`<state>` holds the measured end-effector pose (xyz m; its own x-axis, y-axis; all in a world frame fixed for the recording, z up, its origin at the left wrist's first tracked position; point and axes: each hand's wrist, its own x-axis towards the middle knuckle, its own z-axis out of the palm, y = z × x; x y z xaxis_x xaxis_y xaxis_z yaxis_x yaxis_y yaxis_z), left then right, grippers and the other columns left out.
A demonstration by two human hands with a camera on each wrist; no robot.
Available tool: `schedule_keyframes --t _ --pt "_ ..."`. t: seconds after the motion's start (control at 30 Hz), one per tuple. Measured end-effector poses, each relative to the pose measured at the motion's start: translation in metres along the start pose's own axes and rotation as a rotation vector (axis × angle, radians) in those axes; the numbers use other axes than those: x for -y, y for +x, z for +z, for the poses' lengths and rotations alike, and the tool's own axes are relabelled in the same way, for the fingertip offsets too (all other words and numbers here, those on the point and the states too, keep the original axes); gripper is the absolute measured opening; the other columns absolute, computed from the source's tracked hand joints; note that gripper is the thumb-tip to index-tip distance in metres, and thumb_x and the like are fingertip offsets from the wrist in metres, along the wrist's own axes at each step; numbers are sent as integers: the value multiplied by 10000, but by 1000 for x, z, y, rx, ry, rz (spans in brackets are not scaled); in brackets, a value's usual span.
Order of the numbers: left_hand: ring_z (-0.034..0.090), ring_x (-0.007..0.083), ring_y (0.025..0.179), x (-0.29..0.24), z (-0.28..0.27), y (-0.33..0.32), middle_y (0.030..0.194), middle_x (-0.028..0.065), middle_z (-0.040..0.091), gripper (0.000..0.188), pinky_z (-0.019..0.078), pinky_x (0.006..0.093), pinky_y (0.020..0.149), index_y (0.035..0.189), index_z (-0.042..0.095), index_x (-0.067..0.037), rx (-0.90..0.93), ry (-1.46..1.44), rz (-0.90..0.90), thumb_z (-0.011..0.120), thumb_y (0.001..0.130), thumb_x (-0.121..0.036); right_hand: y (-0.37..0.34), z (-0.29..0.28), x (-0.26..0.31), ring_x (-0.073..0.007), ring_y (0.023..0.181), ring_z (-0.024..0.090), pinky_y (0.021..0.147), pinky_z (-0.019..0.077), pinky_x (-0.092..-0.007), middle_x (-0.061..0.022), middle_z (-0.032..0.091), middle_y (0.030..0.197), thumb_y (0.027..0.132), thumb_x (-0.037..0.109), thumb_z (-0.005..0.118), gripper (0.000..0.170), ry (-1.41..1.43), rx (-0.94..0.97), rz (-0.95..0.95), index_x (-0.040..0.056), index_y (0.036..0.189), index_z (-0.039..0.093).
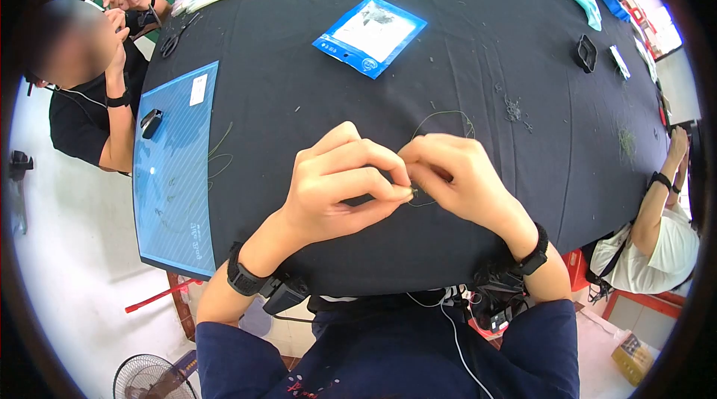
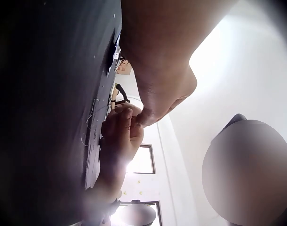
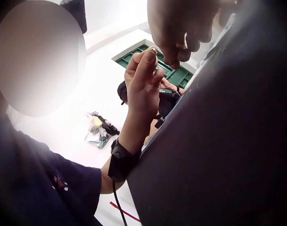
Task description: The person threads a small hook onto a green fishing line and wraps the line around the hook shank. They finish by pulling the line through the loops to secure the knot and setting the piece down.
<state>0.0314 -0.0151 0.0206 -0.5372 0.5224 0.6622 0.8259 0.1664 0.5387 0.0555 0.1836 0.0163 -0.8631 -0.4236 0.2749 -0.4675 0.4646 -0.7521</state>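
Over the black cloth-covered table (image 1: 261,100), our left hand (image 1: 340,182) pinches a thin, looped green thread (image 1: 448,111) between thumb and fingertips. Just beside it, our right hand (image 1: 464,176) has its fingers curled in and pinches the thread too. Beyond our hands lies a flat blue-and-white plastic packet (image 1: 371,35); a translucent blue plastic sheet (image 1: 175,190) lies to our left

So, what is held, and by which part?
The left hand pinches a thin green thread between thumb and fingertip; where along it, and whether the right hand holds it, cannot be told.
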Motion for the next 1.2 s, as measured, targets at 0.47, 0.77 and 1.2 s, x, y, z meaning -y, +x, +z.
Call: schedule_keyframes --t 0.47,0.77,1.2 --pt "451 124 623 5 3 -1 780 -55 640 216 365 231 488 631 597 -118 -76 201 22 789 580 -33 -2 -10 19 -63 452 436 426 301 -218 -10 589 632 789 -7 647 47 242 10 -11 37 778 633" --pt "441 115 626 -4 0 -1 793 -33 656 200 327 242 523 668 640 -128 -9 -78 -5 792 588 -26 0 -3 9 -128 472 479 457 366 -263 -49 516 580 820 50 643 44 132 -36 42 56 853 616" --pt "442 125 604 0 -6 1 794 -35 659 203 339 232 508 675 646 -118 -162 193 31 783 567 -15 -3 -12 20 -47 433 424 419 286 -224 -1 593 604 795 41 671 21 387 195 73 49 813 676"
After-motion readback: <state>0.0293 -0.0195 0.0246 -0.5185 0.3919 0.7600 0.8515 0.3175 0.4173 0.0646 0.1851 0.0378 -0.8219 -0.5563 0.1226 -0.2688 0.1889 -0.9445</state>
